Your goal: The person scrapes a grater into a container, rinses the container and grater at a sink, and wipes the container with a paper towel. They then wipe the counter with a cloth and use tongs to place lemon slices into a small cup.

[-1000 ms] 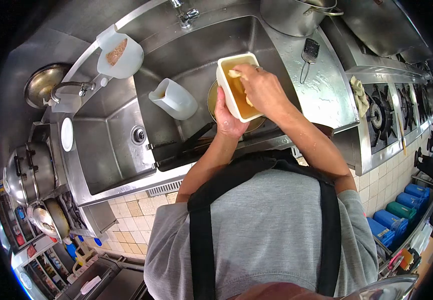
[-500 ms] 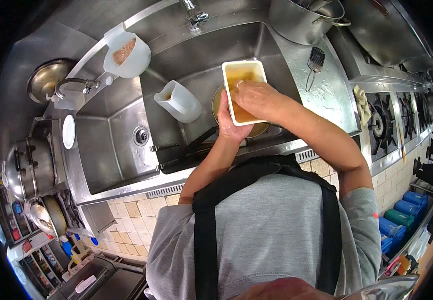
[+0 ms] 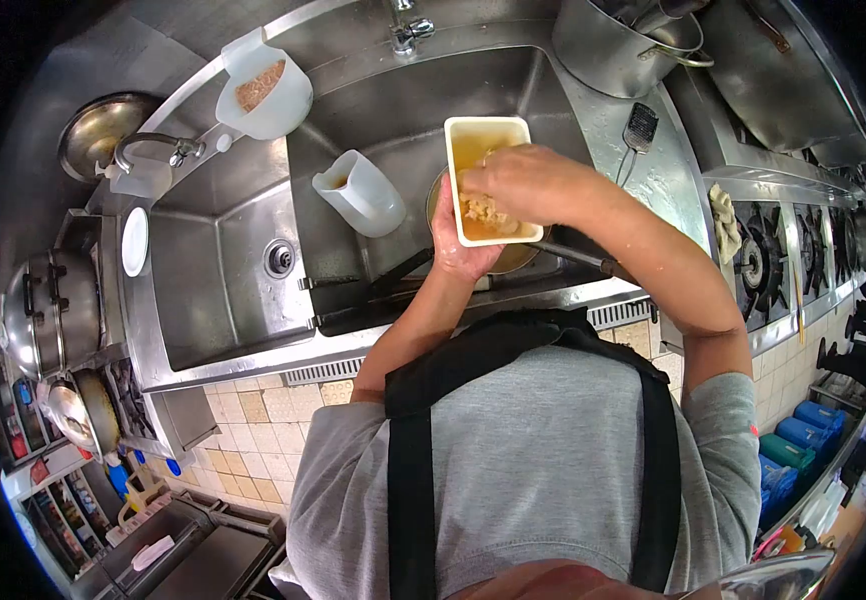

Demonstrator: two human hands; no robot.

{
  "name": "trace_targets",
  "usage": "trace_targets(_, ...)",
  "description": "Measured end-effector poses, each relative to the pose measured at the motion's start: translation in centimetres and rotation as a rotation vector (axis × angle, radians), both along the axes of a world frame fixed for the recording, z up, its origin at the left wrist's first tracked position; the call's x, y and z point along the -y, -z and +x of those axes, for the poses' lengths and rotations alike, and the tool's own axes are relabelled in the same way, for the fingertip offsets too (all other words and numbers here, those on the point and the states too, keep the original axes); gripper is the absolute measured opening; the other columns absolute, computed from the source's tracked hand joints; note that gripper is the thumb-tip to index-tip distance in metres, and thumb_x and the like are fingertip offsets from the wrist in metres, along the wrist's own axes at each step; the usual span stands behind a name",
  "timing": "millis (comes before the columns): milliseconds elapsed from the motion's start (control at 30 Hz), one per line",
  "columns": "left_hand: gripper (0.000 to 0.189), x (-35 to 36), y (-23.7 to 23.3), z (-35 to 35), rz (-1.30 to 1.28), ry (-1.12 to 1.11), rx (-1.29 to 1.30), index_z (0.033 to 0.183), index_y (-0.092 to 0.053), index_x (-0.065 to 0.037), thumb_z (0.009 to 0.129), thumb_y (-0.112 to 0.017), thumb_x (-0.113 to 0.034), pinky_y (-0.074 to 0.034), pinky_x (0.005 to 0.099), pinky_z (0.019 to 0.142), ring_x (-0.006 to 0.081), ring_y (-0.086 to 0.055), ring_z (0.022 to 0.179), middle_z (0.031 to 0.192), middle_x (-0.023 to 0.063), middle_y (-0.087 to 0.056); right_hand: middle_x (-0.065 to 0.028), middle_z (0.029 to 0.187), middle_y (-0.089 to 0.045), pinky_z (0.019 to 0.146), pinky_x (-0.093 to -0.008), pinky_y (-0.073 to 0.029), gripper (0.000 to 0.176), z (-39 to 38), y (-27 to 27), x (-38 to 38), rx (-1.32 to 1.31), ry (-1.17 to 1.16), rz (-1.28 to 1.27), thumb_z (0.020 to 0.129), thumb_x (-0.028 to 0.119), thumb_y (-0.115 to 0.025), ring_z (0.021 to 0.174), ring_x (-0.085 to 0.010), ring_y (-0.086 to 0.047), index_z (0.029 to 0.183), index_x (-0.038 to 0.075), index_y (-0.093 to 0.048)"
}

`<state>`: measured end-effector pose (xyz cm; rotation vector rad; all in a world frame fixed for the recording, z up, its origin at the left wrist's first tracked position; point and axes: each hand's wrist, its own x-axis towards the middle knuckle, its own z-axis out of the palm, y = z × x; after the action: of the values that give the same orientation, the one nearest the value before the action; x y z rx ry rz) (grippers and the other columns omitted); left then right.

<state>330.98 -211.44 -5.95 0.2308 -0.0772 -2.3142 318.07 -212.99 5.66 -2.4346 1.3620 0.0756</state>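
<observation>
My left hand (image 3: 461,243) is closed around the near left side of a white rectangular tub (image 3: 452,150), tilted over the sink. Yellowish liquid and pale, crumbly wet food (image 3: 486,213) lie inside the tub. Over its right side reaches my right hand (image 3: 525,183), with curled fingers inside the tub; what they grip, if anything, is hidden. Beneath the tub a round pan (image 3: 434,200) shows partly, its inside mostly covered. To the left, a translucent white plastic jug (image 3: 373,200) lies tilted in the large sink basin (image 3: 403,90).
A second white jug (image 3: 288,112) holding pinkish grains stands on the sink's back left ledge. A smaller basin (image 3: 223,300) is at left. A large pot (image 3: 608,50) and a wire-handled grater-like tool (image 3: 639,130) rest on the right drainboard; stove burners (image 3: 753,255) lie farther right.
My right hand has risen slightly and shifted right inside the tub, uncovering pale crumbly food. The left hand still holds the tub. The whole view has shifted slightly.
</observation>
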Motion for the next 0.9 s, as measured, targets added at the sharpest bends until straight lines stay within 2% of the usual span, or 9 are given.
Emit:
trace_targets(33, 0.051, 0.0, 0.1, 0.2, -0.015, 0.028, -0.017, 0.127, -0.050, -0.014, 0.094, -0.039, -0.052, -0.045, 0.0460, 0.096, 0.0248, -0.055, 0.113, 0.124, 0.0069, -0.056, -0.0163, 0.094, -0.063, 0.082, -0.0429, -0.050, 0.020, 0.1, 1.0, -0.2, -0.025, -0.025, -0.050, 0.080, 0.011, -0.056, 0.092, -0.0314, -0.064, 0.099, 0.006, -0.064)
trace_targets(67, 0.052, -0.1, 0.1, 0.4, -0.029, 0.058, -0.034, 0.127, -0.050, -0.014, 0.094, -0.040, -0.052, -0.045, 0.0461, 0.095, 0.0251, -0.055, 0.113, 0.124, 0.0070, -0.055, -0.0144, 0.084, -0.063, 0.075, -0.0425, -0.051, 0.017, 0.0, 2.2, -0.4, 0.032, -0.082, -0.259, 0.078, 0.012, -0.058, 0.086, -0.0311, -0.065, 0.092, 0.006, -0.064)
trace_targets(167, 0.054, 0.3, 0.5, 0.0, 0.046, 0.022, 0.030, 0.127, -0.050, -0.014, 0.094, -0.039, -0.054, -0.044, 0.0469, 0.096, 0.0259, -0.054, 0.114, 0.125, 0.0072, -0.055, -0.0140, 0.080, -0.064, 0.072, -0.0412, -0.052, 0.015, 0.0, 3.4, 0.7, -0.126, -0.016, -0.372, 0.077, 0.011, -0.059, 0.080, -0.0323, -0.065, 0.090, 0.006, -0.064)
trace_targets(267, 0.054, 0.2, -0.6, -0.1, 0.033, -0.068, 0.067, 0.128, -0.049, -0.014, 0.093, -0.040, -0.054, -0.044, 0.0475, 0.096, 0.0268, -0.053, 0.115, 0.126, 0.0076, -0.054, -0.0154, 0.086, -0.068, 0.069, -0.0404, -0.053, 0.012, 0.4, 1.7, 0.6, -0.029, 0.025, -0.316, 0.076, 0.011, -0.059, 0.077, -0.0293, -0.067, 0.082, 0.004, -0.067)
trace_targets(367, 0.054, 0.5, -1.1, 0.7, 0.005, -0.030, 0.118, 0.128, -0.049, -0.014, 0.093, -0.041, -0.054, -0.043, 0.0473, 0.097, 0.0266, -0.052, 0.116, 0.126, 0.0078, -0.054, -0.0151, 0.077, -0.065, 0.072, -0.0408, -0.051, 0.016, 1.0, -1.6, -0.6, -0.028, -0.037, -0.127, 0.076, 0.013, -0.059, 0.073, -0.0319, -0.065, 0.087, 0.002, -0.063)
trace_targets(567, 0.054, 0.3, -0.3, 0.3, 0.040, -0.020, 0.108, 0.129, -0.049, -0.014, 0.093, -0.040, -0.053, -0.043, 0.0467, 0.097, 0.0264, -0.053, 0.116, 0.126, 0.0076, -0.054, -0.0152, 0.075, -0.064, 0.074, -0.0411, -0.051, 0.014, 0.2, 4.2, 0.6, -0.074, -0.084, -0.428, 0.078, 0.015, -0.058, 0.074, -0.0312, -0.065, 0.083, 0.003, -0.064)
trace_targets(667, 0.054, 0.5, -0.2, 0.5, 0.004, -0.014, 0.076, 0.129, -0.049, -0.013, 0.093, -0.040, -0.054, -0.043, 0.0461, 0.097, 0.0258, -0.053, 0.115, 0.125, 0.0073, -0.055, -0.0145, 0.074, -0.064, 0.073, -0.0415, -0.051, 0.013, -0.2, 2.6, 1.3, -0.020, -0.026, -0.383, 0.080, 0.013, -0.055, 0.073, -0.0328, -0.065, 0.083, 0.004, -0.064)
trace_targets(767, 0.055, 0.3, -1.0, 0.7, 0.013, -0.028, 0.105, 0.128, -0.049, -0.013, 0.093, -0.040, -0.054, -0.045, 0.0459, 0.095, 0.0259, -0.054, 0.114, 0.123, 0.0072, -0.056, -0.0155, 0.078, -0.064, 0.073, -0.0423, -0.051, 0.012, 0.8, 0.3, 0.6, -0.055, 0.004, -0.147, 0.081, 0.011, -0.054, 0.075, -0.0335, -0.065, 0.083, 0.004, -0.064)
trace_targets(900, 0.054, 0.4, -0.9, 0.9, 0.023, 0.016, 0.049, 0.127, -0.049, -0.013, 0.094, -0.039, -0.053, -0.049, 0.0463, 0.091, 0.0266, -0.057, 0.111, 0.121, 0.0079, -0.057, -0.0182, 0.088, -0.064, 0.076, -0.0432, -0.051, 0.014, 1.2, 1.9, -0.3, 0.026, 0.009, -0.213, 0.080, 0.009, -0.055, 0.082, -0.0339, -0.065, 0.087, 0.003, -0.065)
